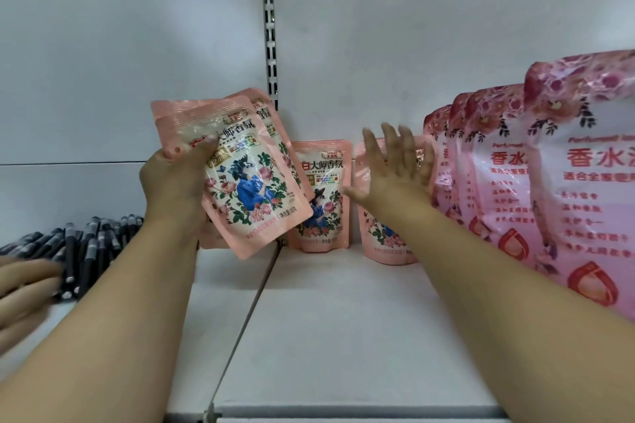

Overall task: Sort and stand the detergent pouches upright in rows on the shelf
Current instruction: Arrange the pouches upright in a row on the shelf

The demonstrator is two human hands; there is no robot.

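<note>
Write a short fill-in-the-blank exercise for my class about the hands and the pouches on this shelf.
1. The small pouches are held in the ____ hand.
2. The right hand has its fingers ____.
3. The large pink bags stand on the ____ side of the shelf.

Missing words: left; spread open; right

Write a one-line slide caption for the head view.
Left hand grips small pink pouches; open right hand reaches toward a standing pouch on the shelf.
</note>
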